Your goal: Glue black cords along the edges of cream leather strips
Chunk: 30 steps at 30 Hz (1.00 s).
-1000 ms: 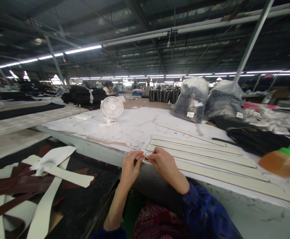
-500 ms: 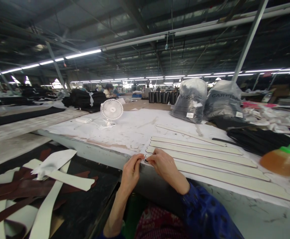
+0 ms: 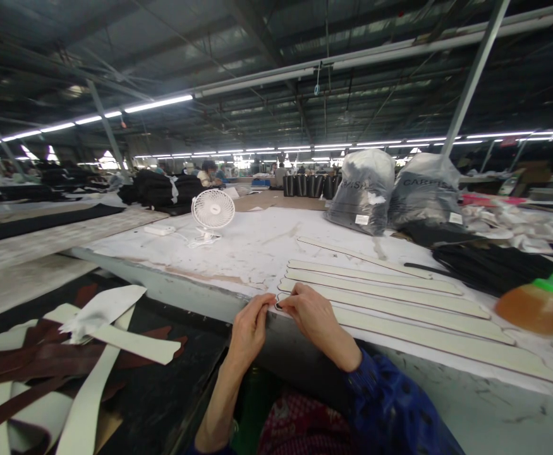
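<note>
Grip: left hand (image 3: 248,327), right hand (image 3: 318,319) at end of nearest pale strip (image 3: 447,342); whether pinching, cannot tell.

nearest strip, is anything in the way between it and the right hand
Nothing visible: the right hand is at the left end of the nearest strip. The bottle stands beyond the strip, toward its right end.
</note>
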Each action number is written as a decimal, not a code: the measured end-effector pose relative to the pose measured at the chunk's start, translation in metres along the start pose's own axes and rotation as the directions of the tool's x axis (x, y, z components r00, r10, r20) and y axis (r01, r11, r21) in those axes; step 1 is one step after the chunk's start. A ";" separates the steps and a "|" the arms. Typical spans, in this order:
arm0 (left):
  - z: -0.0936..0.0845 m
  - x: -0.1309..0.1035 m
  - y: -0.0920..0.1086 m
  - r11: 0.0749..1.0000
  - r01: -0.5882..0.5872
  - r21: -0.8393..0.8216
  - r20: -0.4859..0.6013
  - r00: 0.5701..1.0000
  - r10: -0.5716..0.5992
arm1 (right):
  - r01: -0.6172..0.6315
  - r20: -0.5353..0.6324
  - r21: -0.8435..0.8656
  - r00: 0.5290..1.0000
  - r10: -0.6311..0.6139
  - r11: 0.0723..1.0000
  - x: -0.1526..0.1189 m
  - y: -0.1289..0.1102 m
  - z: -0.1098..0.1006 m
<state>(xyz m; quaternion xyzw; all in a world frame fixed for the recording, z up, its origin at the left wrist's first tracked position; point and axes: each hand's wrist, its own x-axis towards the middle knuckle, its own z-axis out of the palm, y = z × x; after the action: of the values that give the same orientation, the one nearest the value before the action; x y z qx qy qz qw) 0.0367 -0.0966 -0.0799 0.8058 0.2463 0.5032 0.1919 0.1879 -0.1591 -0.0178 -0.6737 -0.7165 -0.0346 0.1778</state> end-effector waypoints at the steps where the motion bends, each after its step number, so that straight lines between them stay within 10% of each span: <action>1: 0.000 0.000 -0.001 1.000 -0.016 0.002 0.015 1.000 0.016 | -0.001 0.008 -0.004 1.000 0.001 1.000 0.000 0.000 -0.001; 21: 0.004 0.005 0.001 0.960 -0.153 0.233 0.150 0.981 0.120 | -0.047 0.028 0.279 0.999 0.041 0.959 -0.006 0.038 -0.023; 30: 0.002 0.002 0.002 0.948 -0.185 0.258 0.194 0.971 0.137 | -0.106 0.076 0.086 0.992 0.099 0.991 -0.035 0.049 -0.045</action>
<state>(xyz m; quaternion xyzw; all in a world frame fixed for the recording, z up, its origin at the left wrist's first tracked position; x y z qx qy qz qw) 0.0398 -0.0966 -0.0781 0.8827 0.2293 0.4062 0.0572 0.2461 -0.2009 0.0040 -0.7017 -0.6877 0.0308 0.1835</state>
